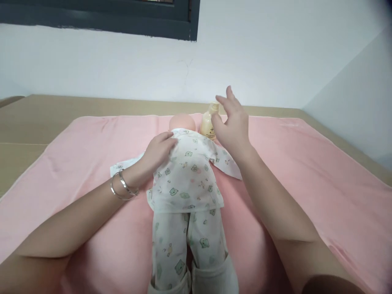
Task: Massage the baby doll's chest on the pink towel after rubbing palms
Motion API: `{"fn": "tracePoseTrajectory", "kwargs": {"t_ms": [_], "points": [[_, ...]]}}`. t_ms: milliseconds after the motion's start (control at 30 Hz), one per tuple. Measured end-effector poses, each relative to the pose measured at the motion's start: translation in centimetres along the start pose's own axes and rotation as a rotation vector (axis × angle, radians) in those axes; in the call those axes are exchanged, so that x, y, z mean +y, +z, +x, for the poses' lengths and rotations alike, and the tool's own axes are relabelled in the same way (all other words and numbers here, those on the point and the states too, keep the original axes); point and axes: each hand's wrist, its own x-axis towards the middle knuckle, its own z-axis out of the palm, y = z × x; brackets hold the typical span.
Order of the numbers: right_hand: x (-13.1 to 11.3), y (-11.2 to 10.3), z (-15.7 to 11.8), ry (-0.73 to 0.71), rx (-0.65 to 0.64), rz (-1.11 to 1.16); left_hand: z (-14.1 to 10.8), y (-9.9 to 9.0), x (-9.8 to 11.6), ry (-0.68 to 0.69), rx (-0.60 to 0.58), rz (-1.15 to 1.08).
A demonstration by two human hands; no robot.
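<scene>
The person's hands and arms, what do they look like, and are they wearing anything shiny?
The left hand and the right hand are bare, with no gloves, and no sleeves cover the forearms. Thin, shiny silver bangles circle the left wrist; the right wrist has none. I can't tell if the dark patch at the bottom right is a sleeve.

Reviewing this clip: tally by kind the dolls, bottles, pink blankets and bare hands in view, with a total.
Doll: 1
Bottle: 1
Pink blanket: 1
Hands: 2 (left hand, right hand)
Total: 5
</scene>
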Motion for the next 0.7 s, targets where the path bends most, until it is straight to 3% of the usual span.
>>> {"fn": "tracePoseTrajectory", "kwargs": {"t_ms": [133,200,300,433,700], "points": [[1.9,-0.5,1.4,-0.013,-0.039,-0.020,1.3,1.1,4.4,0.071,-0.024,-0.189],[2.1,-0.3,1.6,-0.038,-0.083,-0.039,2.5,2.3,6.2,0.104,-0.093,-0.343],[2.3,0.2,1.8,-0.061,-0.170,-0.051,5.0,4.2,8.1,0.037,-0.187,-0.580],[2.8,0.7,1.9,-0.078,-0.272,-0.097,7.6,5.5,9.5,-0.102,-0.289,-0.904],[2.3,1.4,1.5,-0.167,-0.217,-0.242,8.1,5.3,10.5,-0.202,-0.331,-1.260]]}}
